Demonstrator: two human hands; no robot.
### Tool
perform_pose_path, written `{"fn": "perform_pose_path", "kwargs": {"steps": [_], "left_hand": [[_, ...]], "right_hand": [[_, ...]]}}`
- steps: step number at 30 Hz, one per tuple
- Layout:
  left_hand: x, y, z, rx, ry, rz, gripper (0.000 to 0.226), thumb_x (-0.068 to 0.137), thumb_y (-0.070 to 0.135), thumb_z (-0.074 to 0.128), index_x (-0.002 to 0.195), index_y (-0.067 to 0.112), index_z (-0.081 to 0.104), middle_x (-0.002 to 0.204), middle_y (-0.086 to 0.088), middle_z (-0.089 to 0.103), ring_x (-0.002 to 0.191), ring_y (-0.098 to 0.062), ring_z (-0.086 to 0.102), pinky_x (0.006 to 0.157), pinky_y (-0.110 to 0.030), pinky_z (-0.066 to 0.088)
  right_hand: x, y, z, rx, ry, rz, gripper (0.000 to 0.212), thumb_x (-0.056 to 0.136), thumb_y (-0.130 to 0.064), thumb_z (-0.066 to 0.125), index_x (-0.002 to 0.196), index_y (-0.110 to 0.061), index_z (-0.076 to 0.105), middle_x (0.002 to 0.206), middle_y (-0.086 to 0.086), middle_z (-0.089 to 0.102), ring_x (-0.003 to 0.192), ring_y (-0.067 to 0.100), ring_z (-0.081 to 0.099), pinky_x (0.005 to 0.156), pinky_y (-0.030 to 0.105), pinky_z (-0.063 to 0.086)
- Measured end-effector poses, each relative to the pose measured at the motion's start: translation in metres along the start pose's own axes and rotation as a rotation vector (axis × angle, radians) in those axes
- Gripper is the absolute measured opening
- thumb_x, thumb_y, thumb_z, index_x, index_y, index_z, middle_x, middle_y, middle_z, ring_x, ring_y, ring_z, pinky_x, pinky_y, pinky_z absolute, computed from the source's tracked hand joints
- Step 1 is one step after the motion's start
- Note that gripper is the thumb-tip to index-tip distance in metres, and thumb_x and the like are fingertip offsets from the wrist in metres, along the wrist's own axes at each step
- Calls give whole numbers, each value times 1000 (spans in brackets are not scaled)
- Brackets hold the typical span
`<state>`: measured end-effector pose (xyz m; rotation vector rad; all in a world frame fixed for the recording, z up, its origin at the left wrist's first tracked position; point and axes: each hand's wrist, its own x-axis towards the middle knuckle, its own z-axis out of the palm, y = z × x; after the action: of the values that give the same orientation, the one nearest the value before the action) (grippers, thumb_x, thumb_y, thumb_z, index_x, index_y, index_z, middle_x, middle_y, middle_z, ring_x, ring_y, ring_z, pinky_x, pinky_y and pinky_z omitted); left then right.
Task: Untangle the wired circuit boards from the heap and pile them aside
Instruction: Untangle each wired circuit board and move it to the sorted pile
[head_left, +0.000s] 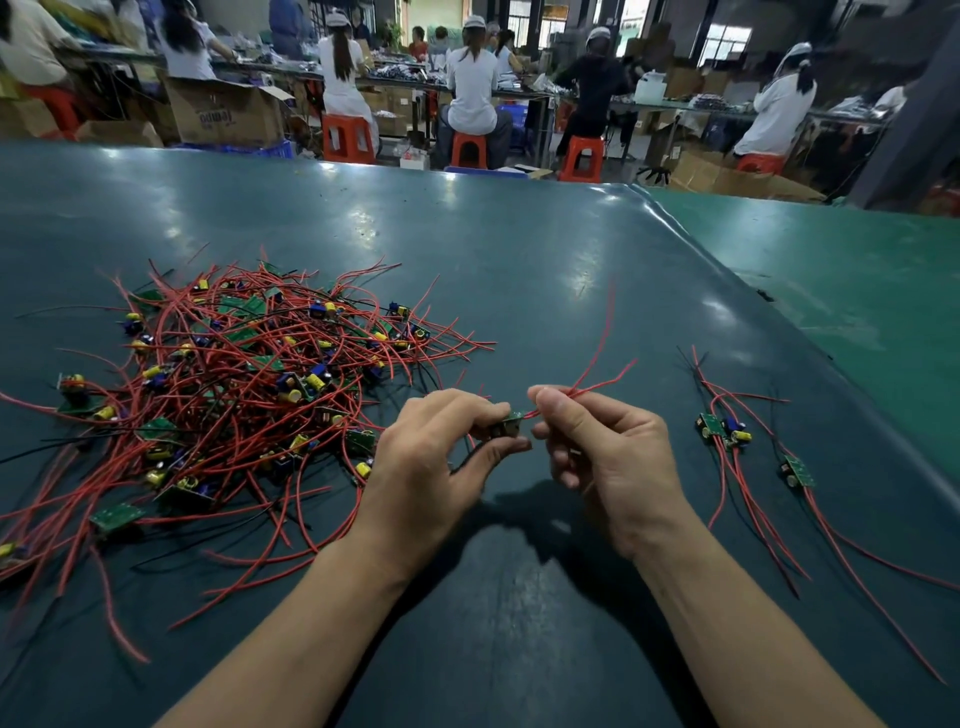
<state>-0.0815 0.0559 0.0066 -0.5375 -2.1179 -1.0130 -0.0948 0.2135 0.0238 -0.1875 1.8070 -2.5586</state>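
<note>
My left hand (441, 457) pinched a light, rigid circuit board (508, 427) above the worktop (519, 260), right hand (605, 457) pinching its limp red wires (597, 364); judged board edges the safest grip; heap (234, 389) left, sorted pile (737, 441) right.

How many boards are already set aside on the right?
3: two lying close together, one nearer the table's right edge. Wires may hide more. A fourth board is between the left hand and right hand.
</note>
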Motion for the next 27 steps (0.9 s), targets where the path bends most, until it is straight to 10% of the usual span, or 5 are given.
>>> {"fn": "perform_pose_path", "kwargs": {"steps": [9,15,18,27], "left_hand": [[0,-2,6,79,-48,47,18,77,19,78,80,5,68,79,-1,64,74,-19,55,68,-41,47],[1,-4,5,146,-73,97,18,76,19,78,80,4,69,78,-2,65,73,-22,56,66,-40,43],[0,-5,4,146,-83,101,18,76,18,79,81,4,69,78,-3,66,71,-27,58,65,-43,45],[1,-9,4,142,-53,103,19,73,13,83,77,3,66,79,-4,66,68,-30,58,62,-48,47]], "right_hand": [[6,11,-5,-321,296,-187,28,89,-25,71,64,-11,72,45,2,47,40,12,35,41,18,30],[11,9,-11,-235,407,-153,20,95,-9,60,111,-20,65,68,0,74,36,7,43,37,17,36],[11,10,-12,-271,418,-156,16,96,-8,57,101,-19,68,69,1,74,34,7,45,36,17,36],[14,-6,-19,254,349,99,13,97,-10,56,87,-9,65,68,6,71,34,2,38,31,13,27]]}}
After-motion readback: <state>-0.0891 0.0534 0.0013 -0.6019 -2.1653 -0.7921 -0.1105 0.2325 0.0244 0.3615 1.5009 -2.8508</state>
